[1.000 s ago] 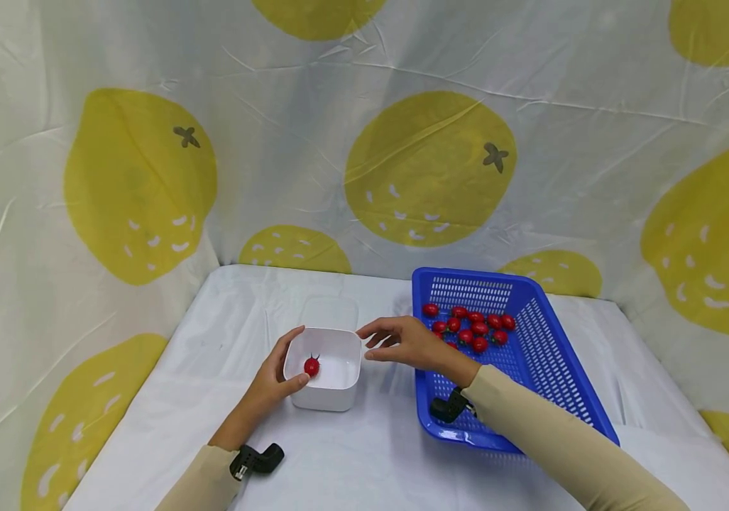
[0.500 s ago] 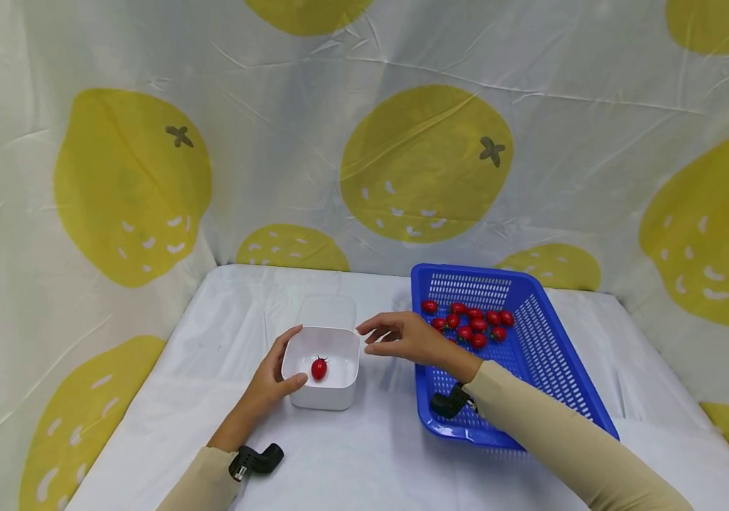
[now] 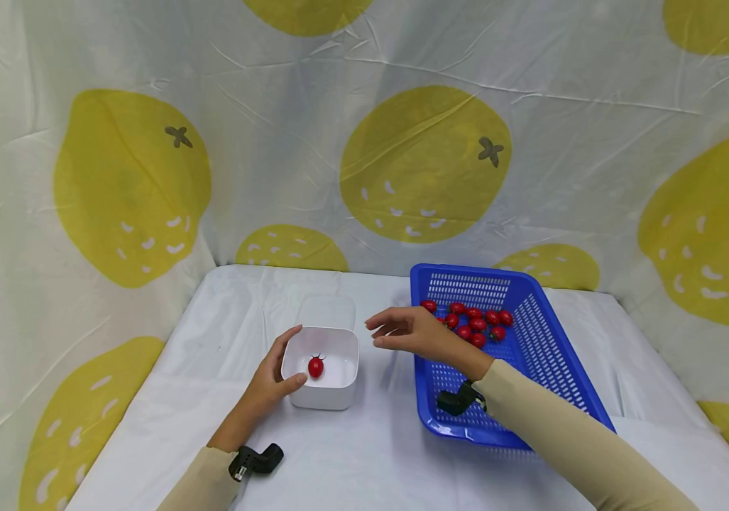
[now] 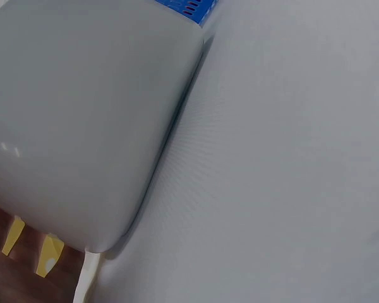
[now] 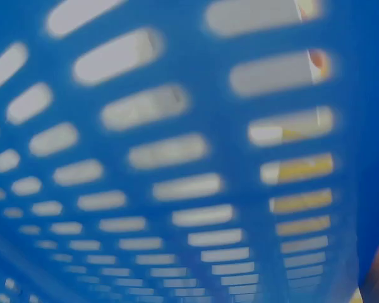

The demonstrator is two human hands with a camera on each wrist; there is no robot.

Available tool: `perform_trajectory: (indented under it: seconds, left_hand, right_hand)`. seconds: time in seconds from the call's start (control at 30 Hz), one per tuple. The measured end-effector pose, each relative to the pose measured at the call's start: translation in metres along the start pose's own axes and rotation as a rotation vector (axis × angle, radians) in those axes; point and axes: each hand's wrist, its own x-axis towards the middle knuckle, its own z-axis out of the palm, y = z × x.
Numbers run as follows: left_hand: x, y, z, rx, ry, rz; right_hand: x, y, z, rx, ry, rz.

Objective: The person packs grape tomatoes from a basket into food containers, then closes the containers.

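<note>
Holding white box [image 3: 324, 399], left grip [image 3: 272, 380] curved, right grip [image 3: 420, 333] hovering, loosely bent

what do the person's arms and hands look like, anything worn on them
The left sleeve and right sleeve are long, plain beige. A black, angular device sits at the left wrist, a similar one at the right; no cables show. The left hand and right hand wear no gloves.
</note>
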Motion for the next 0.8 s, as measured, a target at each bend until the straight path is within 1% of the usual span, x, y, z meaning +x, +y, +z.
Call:
perform_trajectory:
  seconds: [0.1,0.3,0.43,0.57,0.8]
  left_hand:
    - [0.000,0.000,0.000,0.001,0.001,0.001]
    - [0.001,-0.002,0.000,-0.004,-0.003,0.006]
    - [0.001,-0.003,-0.001,-0.009,-0.007,0.011]
    - [0.001,-0.004,-0.002,-0.014,-0.008,0.018]
    - [0.001,-0.005,-0.001,0.003,0.003,0.012]
  right_hand:
    - [-0.005,0.001,-0.005,-0.002,0.018,0.005]
    - [-0.016,0.005,-0.018,0.001,0.080,0.022]
    - [-0.023,0.008,-0.027,-0.022,0.120,0.046]
    - [-0.029,0.012,-0.034,-0.041,0.141,0.056]
    - [-0.039,0.018,-0.043,-0.012,0.165,0.078]
